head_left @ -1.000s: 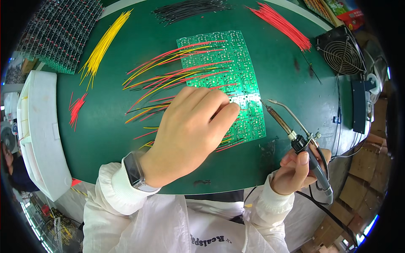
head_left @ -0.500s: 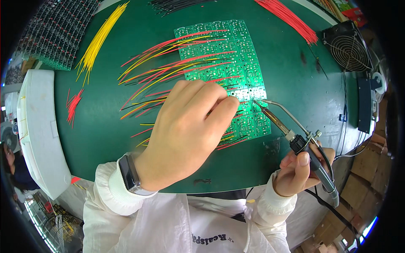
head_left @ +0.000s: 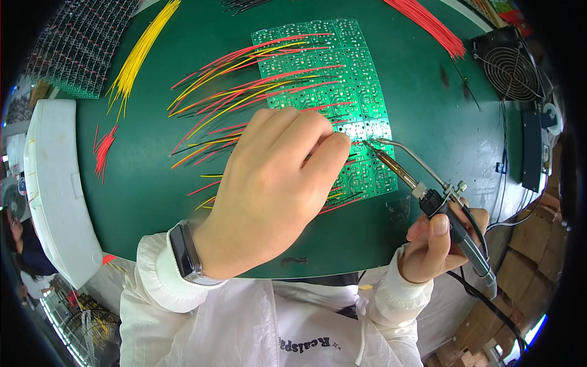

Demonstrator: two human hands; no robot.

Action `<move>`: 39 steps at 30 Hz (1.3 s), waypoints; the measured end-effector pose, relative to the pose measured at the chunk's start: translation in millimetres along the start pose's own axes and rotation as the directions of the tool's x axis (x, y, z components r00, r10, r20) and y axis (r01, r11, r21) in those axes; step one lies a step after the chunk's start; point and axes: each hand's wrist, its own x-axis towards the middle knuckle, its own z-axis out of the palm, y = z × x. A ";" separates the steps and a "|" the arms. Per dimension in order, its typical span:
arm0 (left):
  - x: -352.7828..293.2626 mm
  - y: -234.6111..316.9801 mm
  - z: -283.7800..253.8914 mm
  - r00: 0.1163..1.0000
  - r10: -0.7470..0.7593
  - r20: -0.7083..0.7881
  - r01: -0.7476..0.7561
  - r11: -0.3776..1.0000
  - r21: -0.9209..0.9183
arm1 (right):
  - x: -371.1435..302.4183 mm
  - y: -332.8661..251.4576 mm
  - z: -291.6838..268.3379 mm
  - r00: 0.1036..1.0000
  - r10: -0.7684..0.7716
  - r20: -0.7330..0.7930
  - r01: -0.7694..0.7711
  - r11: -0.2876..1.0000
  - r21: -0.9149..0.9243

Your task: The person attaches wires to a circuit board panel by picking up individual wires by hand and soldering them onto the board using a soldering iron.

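Observation:
My left hand point(head_left: 275, 177), with a watch at the wrist, is closed in a pinch over the green circuit board panel point(head_left: 361, 67). A short red wire end point(head_left: 356, 143) shows just beyond its fingertips; the rest of that wire is hidden by the hand. Wrapped round the grey handle of a soldering iron point(head_left: 455, 229), my right hand point(head_left: 437, 244) tilts it toward the board. The iron's tip and the end of its thin curved metal tube meet near that wire end. Red, yellow and black wires point(head_left: 226, 79) fan out leftward from the panel.
Yellow wires point(head_left: 143, 52), a short red bundle point(head_left: 104, 153) and red wires point(head_left: 428, 27) lie on the green table point(head_left: 440, 153). At the right stands a black fan point(head_left: 507, 67); a white foam box point(head_left: 58, 189) is at the left. More boards point(head_left: 79, 46) sit far left.
The iron's tip has shifted slightly left, closer to my left fingertips. The board and wires appear a little higher in view. Both hands keep their grips.

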 end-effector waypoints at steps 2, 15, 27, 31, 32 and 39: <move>-0.3 -0.1 -0.1 1.000 -0.003 0.004 0.003 1.000 0.001 | 0.1 -1.1 0.5 1.000 0.004 -0.001 -0.004 1.000 0.005; 0.6 2.1 -0.5 1.000 0.008 -0.014 -0.008 1.000 0.012 | 0.3 -1.6 2.1 0.999 0.039 -0.010 -0.039 0.999 0.008; 1.3 6.4 -3.3 0.999 0.020 0.049 -0.023 0.997 0.078 | 1.0 -1.4 2.6 0.996 -0.032 -0.087 0.034 0.999 0.022; 2.0 6.7 -3.2 0.996 0.027 0.081 -0.036 0.993 0.112 | 3.6 -1.2 3.5 0.996 -0.020 -0.088 0.023 0.999 0.040; 2.2 6.3 -2.9 0.996 0.031 0.081 -0.040 0.993 0.113 | 4.7 -0.7 3.2 0.996 -0.032 -0.089 0.036 0.999 0.039; 13.4 2.5 -20.2 0.995 0.048 0.089 -0.053 0.997 0.052 | 5.0 -8.1 -0.3 0.986 0.093 -0.136 -0.082 0.993 0.083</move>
